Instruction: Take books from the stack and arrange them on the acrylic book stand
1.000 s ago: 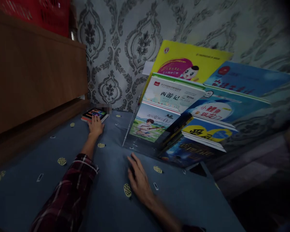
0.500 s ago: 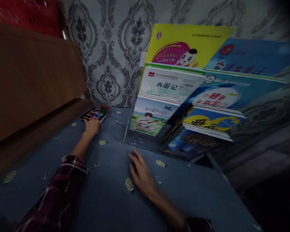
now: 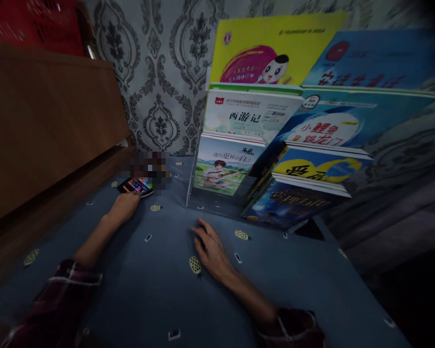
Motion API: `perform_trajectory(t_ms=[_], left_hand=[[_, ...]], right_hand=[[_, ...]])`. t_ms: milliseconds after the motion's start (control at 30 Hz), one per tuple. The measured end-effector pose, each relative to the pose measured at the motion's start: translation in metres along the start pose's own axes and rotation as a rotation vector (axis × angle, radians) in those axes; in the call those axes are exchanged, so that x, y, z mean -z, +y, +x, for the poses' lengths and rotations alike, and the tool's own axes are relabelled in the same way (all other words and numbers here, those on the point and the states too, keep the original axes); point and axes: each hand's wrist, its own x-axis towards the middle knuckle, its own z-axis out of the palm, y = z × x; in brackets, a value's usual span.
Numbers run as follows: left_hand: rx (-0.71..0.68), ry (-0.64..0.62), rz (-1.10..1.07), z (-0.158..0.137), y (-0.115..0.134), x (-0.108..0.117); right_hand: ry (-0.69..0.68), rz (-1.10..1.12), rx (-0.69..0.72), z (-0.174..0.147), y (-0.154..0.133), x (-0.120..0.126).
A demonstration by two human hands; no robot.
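Observation:
My left hand (image 3: pixel 125 205) is at the near edge of a small dark book (image 3: pixel 137 184) with a bright, colourful cover and a pale edge. Its fingers look bent against that edge, partly hidden. A blurred patch covers whatever lies just behind the book. My right hand (image 3: pixel 212 251) rests on the blue-grey tablecloth (image 3: pixel 148 275) with fingers apart and nothing in them. Ahead of it stands a clear display rack (image 3: pixel 217 205) filled with picture books, among them a yellow book (image 3: pixel 250 43) and a book with a guitar player (image 3: pixel 221 169).
A wooden cabinet (image 3: pixel 50 116) runs along the left side, with a red basket (image 3: pixel 32 29) on top. Patterned wallpaper (image 3: pixel 159 96) closes off the back. Grey fabric (image 3: pixel 384 208) hangs at the right beside the table edge.
The small book has come nearer to me, with my left hand at its near edge instead of on top. My right hand stays about where it was.

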Motion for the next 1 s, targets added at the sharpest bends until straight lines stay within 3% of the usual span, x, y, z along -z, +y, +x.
perform_trajectory(t_ms=[167,267,367,467,567,1000], left_hand=[[-0.033,-0.160,-0.031,-0.038,-0.015,0.013],[-0.015,-0.249,-0.074,-0.036,-0.022,0.022],[0.006,-0.170,-0.108,-0.013,-0.023,0.021],[0.199,-0.012,-0.162,0.016,-0.018,0.008],[0.273,0.016,-0.187,0.030,-0.014,-0.007],[0.074,-0.037,-0.225,-0.023,-0.005,-0.033]], right_hand=[[-0.015,-0.008,-0.001,0.002,-0.003,0.000],[-0.022,-0.009,-0.006,0.003,-0.003,-0.001],[-0.023,-0.017,-0.003,0.004,-0.002,-0.001],[-0.021,-0.030,0.007,0.004,-0.001,-0.001],[-0.029,-0.035,0.018,0.005,0.000,-0.001],[-0.001,-0.009,0.032,0.006,-0.004,0.000]])
